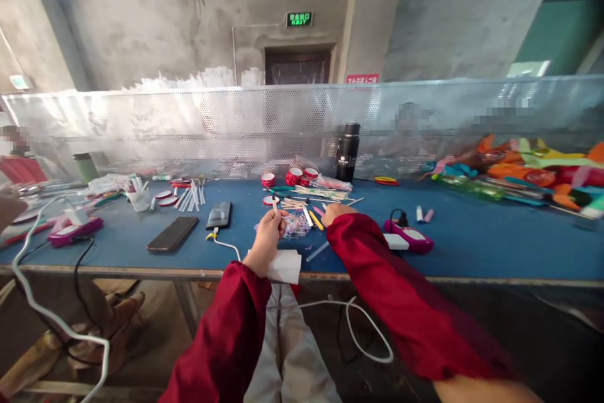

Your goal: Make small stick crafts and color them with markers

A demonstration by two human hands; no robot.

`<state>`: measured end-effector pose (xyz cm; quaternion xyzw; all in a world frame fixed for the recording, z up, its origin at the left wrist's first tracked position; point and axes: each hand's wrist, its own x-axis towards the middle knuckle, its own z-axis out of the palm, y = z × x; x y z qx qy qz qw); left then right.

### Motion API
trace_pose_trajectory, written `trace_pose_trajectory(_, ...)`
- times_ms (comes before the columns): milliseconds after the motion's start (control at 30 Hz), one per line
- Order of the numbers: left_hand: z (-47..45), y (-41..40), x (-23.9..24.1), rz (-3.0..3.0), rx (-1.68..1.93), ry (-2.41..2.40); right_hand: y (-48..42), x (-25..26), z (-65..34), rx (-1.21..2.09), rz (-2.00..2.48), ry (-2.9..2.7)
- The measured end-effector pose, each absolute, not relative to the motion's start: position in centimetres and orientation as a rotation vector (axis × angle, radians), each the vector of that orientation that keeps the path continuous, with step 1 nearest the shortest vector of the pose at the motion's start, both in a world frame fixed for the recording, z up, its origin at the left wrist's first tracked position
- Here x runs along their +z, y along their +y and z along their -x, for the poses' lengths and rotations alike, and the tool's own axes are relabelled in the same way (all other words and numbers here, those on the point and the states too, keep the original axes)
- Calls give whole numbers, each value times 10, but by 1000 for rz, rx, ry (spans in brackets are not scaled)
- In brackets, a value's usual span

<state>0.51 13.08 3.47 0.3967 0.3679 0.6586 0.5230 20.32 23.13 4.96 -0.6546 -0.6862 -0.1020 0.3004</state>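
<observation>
My left hand is closed in a pinch round a short pale stick with a dark upper end, held upright above the table's front edge. My right hand reaches to the right of it, fingers curled down by a pink pen; what they grip, if anything, is hidden. Between the hands lie a heap of thin coloured loops, a white marker and a yellow marker. A folded white tissue rests under my left wrist. Flat wooden sticks lie just beyond.
On the blue table stand a black flask, red patterned tape rolls and a white cup. A phone, a cabled power bank and purple power strips lie nearby. Balloons pile up right.
</observation>
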Motion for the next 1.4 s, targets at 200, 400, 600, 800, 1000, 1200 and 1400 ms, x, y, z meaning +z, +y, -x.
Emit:
trace_pose_trajectory(200,-6,131,34,-929,1592,923,187,63,-190,-4,1488,-1701)
trace_pose_trajectory(400,-2,132,32,-1024,1568,980,146,25,-147,644,712,-1285)
trace_pose_trajectory(600,1,137,25,-1152,1571,967,165,17,-128,653,645,-916)
trace_pose_trajectory(800,-1,138,24,-1246,1488,1023,177,27,-137,718,603,-780)
trace_pose_trajectory(1000,-4,136,27,-1243,1461,1051,167,27,-142,657,638,-999)
trace_pose_trajectory(1200,-5,134,30,-1228,1445,1033,154,24,-137,294,678,-1277)
trace_pose_trajectory(1400,-7,132,34,-1262,1431,1022,151,23,-138,253,707,-1336)
